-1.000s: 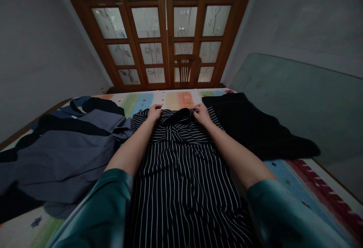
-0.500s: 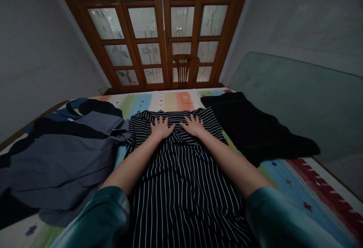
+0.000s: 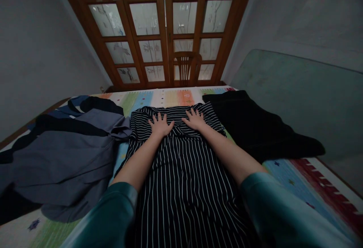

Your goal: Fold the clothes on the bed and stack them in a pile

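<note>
A black garment with thin white stripes (image 3: 181,172) lies spread out lengthwise in front of me, its top end towards the far side. My left hand (image 3: 160,125) rests flat on the upper part, fingers spread. Beside it, my right hand (image 3: 195,120) also presses palm down on the cloth with its fingers apart. Neither hand grips anything. The upper section has stripes running crosswise, and small wrinkles show between and below my hands. The near end of the garment runs out of view at the bottom.
Grey and dark clothes (image 3: 65,161) lie heaped at the left. On the right is a folded black cloth (image 3: 255,127). A colourful patterned cover (image 3: 295,183) lies underneath. Beyond stand a wooden chair (image 3: 185,62) and glass-paned doors (image 3: 167,21); a pale green panel (image 3: 297,89) leans on the right wall.
My right hand has slid slightly up the cloth, and the left has shifted a little. Both stay flat with fingers spread. The camera view has moved slightly.
</note>
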A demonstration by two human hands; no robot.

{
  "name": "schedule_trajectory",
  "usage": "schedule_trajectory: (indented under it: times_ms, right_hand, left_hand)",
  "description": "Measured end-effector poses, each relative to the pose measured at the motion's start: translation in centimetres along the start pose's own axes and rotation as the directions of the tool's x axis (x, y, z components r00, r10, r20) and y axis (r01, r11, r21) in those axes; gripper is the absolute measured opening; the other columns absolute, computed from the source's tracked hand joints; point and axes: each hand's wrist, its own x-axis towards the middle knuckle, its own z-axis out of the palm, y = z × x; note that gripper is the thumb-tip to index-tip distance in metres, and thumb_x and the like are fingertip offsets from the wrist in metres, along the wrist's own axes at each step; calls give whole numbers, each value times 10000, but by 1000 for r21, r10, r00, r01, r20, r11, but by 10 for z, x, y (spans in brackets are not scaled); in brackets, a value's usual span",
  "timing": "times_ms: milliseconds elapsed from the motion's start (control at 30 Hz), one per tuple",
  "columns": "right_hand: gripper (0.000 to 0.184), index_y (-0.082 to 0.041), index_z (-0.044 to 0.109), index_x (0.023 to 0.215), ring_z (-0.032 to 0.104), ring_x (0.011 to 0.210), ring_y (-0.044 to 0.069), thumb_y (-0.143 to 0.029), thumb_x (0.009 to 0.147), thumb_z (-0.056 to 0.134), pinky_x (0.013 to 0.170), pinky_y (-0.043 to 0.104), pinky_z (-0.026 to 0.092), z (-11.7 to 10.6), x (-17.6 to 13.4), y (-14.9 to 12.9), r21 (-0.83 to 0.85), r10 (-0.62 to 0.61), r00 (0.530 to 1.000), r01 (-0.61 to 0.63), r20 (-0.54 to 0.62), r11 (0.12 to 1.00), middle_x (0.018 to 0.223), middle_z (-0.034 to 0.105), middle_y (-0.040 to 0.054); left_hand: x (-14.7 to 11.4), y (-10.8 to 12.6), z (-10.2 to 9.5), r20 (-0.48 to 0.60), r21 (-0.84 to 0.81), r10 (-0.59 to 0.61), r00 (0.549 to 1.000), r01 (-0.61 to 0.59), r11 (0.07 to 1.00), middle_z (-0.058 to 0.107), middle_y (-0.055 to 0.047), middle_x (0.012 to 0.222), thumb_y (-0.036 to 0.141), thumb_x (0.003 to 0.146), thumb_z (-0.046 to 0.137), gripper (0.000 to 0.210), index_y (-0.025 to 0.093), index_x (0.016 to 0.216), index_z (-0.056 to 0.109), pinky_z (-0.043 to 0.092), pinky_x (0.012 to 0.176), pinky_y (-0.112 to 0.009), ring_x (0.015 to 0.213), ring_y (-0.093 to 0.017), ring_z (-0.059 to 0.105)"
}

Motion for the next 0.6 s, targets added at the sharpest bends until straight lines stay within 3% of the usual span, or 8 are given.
schedule_trajectory:
  times_ms: [200, 367, 600]
  right_hand:
    - [762, -215, 243, 1531, 110, 1460, 381, -666, 916, 261, 1146, 578, 94, -2, -4, -7, 16, 14, 999, -14, -48, 1000, 1612, 131, 127]
    - [849, -234, 172, 1550, 91, 1453, 421, -746, 874, 212, 1117, 651, 53, 12, 0, -15, 30, 123, 992, -123, -2, 992, 1612, 126, 132]
    - [802, -259, 212, 1542, 103, 1463, 378, -722, 887, 217, 1139, 603, 42, 9, 30, -3, -9, 32, 999, -32, -17, 999, 1614, 140, 104]
  left_hand:
    - [24, 1, -1, 8, 6, -1, 1000, 0, 1000, 159, -131, 1608, 695, 838, 302, 831, 211, 1513, 311, 53, 1125, -655, 1454, -437, 101]
    - [39, 0, -1, 22, 6, -14, 1000, 14, 1000, 157, -107, 1611, 704, 831, 306, 828, 237, 1514, 308, 53, 1132, -644, 1461, -419, 85]
    - [62, -7, -2, -7, -46, -5, 1000, 5, 999, 186, -117, 1604, 710, 825, 340, 812, 243, 1490, 358, 62, 1129, -646, 1458, -421, 108]
